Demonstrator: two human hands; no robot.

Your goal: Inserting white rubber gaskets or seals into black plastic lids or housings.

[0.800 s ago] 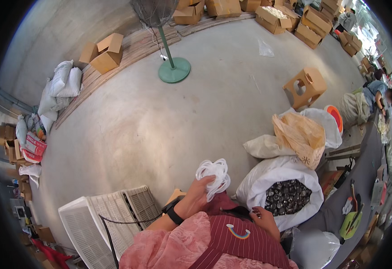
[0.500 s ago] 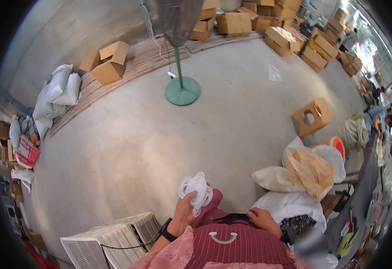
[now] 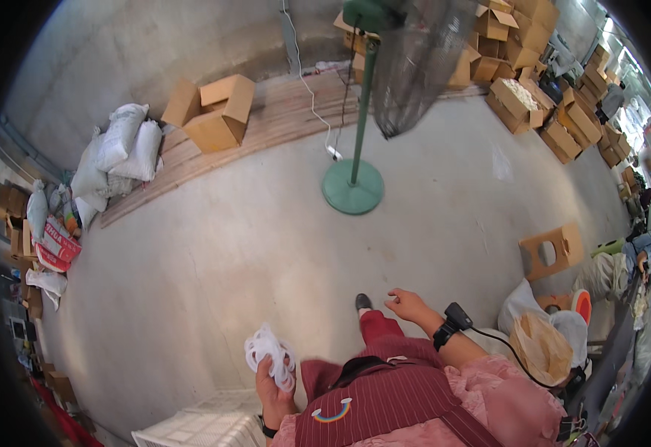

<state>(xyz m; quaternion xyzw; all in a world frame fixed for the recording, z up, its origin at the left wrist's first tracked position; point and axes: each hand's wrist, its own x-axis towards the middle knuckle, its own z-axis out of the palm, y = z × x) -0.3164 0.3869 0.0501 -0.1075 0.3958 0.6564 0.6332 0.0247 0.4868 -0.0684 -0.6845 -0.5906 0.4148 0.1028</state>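
On my feed the left hand [image 3: 272,386] is held up with its wrist low, grip clenched around 1 bundle of white loops [image 3: 268,352], thumb up against it. Bundle's on the near side of the fan [image 3: 360,112], a bit left of it. The right hand [image 3: 407,304] is stretched out on the fan's near side, slightly right of it, pointing inward with fingers loosely bent, grip released.

My count: 1 fan, 1 open carton [image 3: 217,132] left of it, at least 3 sacks [image 3: 123,138] further left, 1 stool [image 3: 568,249] to its right and nearer the hands. Can't count the loops, too much overlap.

Loops look smooth, rounded and slightly see-through. Fan's got a green pole on a round base, carton's brown cardboard, sacks are pale and bulging, stool's tan with a rounded cutout.
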